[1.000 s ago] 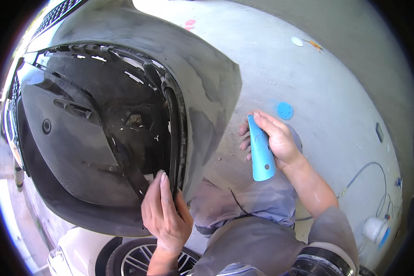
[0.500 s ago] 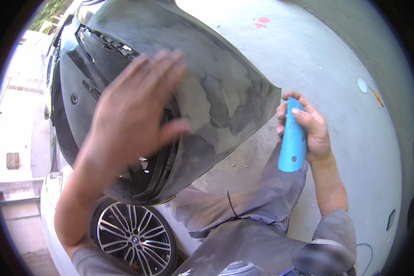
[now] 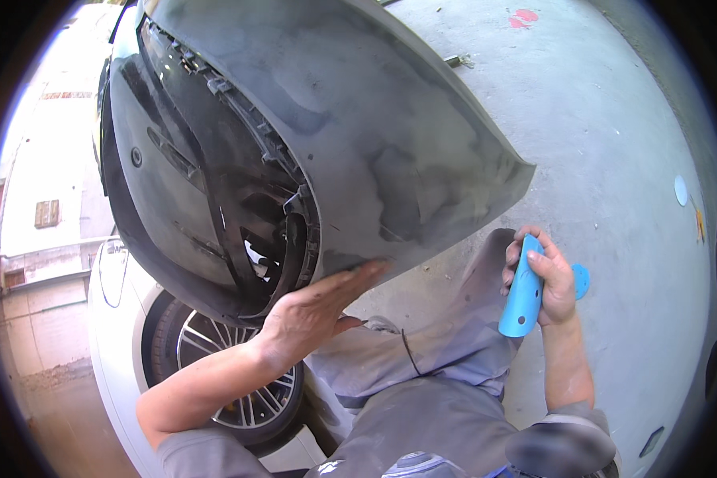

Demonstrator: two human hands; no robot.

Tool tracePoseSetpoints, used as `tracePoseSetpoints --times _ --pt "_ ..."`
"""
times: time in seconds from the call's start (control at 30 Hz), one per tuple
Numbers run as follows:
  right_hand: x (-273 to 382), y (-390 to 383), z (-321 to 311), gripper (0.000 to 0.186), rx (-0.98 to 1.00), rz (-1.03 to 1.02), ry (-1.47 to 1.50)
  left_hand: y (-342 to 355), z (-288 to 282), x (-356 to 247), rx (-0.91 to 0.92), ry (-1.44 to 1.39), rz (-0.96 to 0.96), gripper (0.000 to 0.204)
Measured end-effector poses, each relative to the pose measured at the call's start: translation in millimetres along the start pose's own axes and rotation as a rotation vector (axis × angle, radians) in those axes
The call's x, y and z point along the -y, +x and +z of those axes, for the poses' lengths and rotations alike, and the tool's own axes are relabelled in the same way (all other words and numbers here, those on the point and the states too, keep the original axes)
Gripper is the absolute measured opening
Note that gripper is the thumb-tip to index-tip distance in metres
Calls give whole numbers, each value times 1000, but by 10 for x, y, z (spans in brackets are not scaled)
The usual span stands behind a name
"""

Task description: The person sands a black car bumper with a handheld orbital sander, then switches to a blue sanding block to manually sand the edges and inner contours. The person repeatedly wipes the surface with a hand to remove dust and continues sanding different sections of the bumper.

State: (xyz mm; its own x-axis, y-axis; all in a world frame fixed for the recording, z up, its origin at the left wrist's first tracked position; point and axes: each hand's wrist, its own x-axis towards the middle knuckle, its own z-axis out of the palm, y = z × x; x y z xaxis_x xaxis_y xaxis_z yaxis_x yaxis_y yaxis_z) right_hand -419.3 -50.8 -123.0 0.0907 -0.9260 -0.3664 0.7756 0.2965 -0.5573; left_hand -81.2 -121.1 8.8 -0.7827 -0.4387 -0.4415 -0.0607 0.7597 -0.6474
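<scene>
My left hand (image 3: 315,315) rests with its fingers stretched out along the lower edge of a car bumper cover (image 3: 446,151). The cover has a dull, patchy grey and black surface, with a dark grille opening on its left side. Bent into a curve, a blue holed sheet of sandpaper (image 3: 522,299) is gripped between the thumb and fingers of my right hand (image 3: 551,279). Just behind that hand shows another blue piece with holes (image 3: 581,281); whether it is held or lies on the floor I cannot tell.
At lower left stands a white car body (image 3: 115,319) with a spoked wheel (image 3: 239,358). A pale round disc (image 3: 680,191) and an orange scrap (image 3: 699,223) lie on the grey floor (image 3: 613,159) at right. Red marks (image 3: 523,17) show on the floor far off.
My left hand has come down from over the bumper cover to its lower edge. My right hand still holds the blue sandpaper, now lower in view. The whole view has shifted.
</scene>
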Motion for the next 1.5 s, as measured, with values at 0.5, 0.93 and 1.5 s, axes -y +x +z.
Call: tracePoseSetpoints --times 0.5,0.93,1.5 --pt "27 -1 237 35 179 59 -104 568 -292 222 -124 -11 -223 89" --pt "-77 -319 197 32 48 43 -136 614 -639 861 -365 -429 -323 87" --pt "-263 -638 301 31 0 -20 -169 951 -816 1263 -400 -411 -274 91"
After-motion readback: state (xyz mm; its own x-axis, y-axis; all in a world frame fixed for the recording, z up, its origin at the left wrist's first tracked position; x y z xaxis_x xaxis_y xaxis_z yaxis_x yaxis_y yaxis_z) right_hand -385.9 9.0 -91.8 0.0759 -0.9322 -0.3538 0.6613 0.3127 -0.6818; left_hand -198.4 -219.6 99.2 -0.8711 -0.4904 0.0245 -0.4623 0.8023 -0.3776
